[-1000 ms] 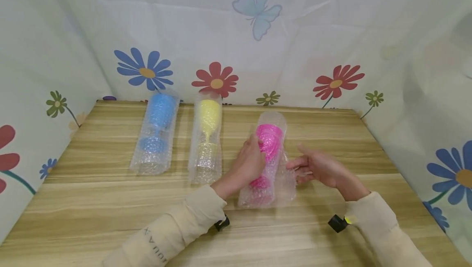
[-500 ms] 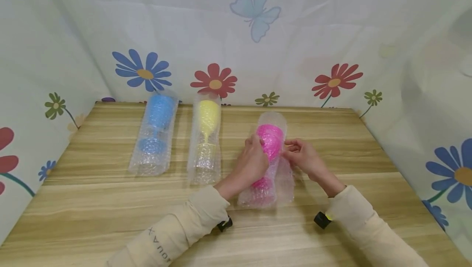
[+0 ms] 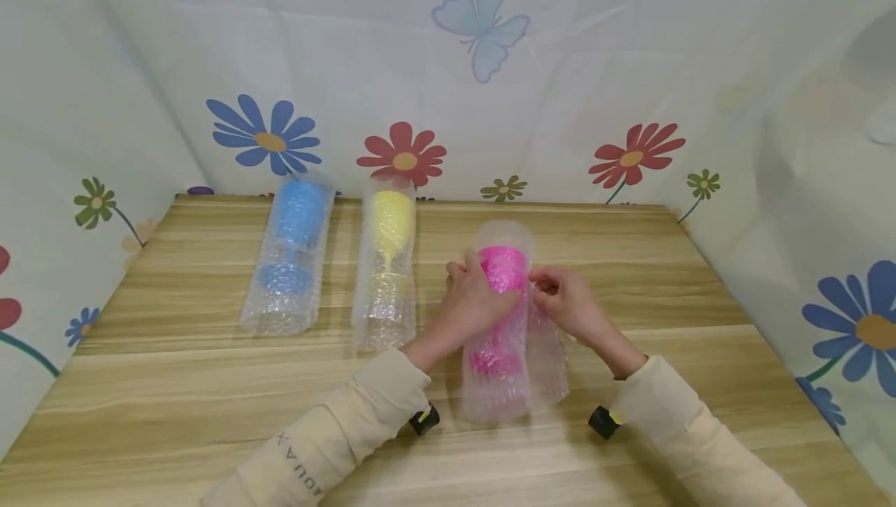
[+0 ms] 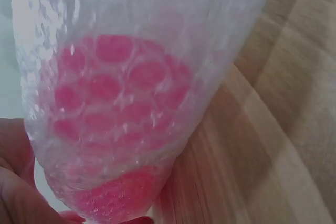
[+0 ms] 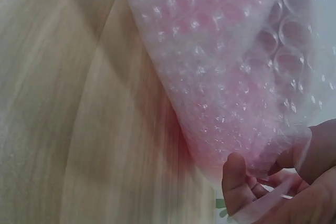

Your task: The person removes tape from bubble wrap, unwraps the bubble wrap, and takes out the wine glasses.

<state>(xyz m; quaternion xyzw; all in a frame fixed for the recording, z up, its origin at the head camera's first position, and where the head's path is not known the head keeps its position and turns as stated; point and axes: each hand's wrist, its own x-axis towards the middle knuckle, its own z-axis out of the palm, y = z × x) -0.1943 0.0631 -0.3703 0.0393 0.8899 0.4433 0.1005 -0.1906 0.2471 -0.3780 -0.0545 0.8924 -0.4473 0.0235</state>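
A pink goblet [image 3: 502,266] lies wrapped in bubble wrap [image 3: 497,398] at the middle right of the table. My left hand [image 3: 470,301] grips the wrapped goblet around its cup, from the left side. In the left wrist view, the pink cup [image 4: 115,87] shows through the bubbles, with fingers [image 4: 21,198] at its lower end. A loose flap of the wrap hangs out to the goblet's right. My right hand [image 3: 570,305] pinches that flap near the cup; the right wrist view shows the thin sheet between thumb and fingers [image 5: 236,182].
Two more goblets in bubble wrap lie to the left on the wooden table [image 3: 210,414], a blue goblet [image 3: 301,211] and a yellow goblet [image 3: 392,219]. A floral cloth [image 3: 490,118] stands behind the table and along both sides.
My right hand has come in from the right and taken hold of the wrap's flap. The pink goblet has turned straighter and shifted slightly nearer. My left hand has stayed on it.
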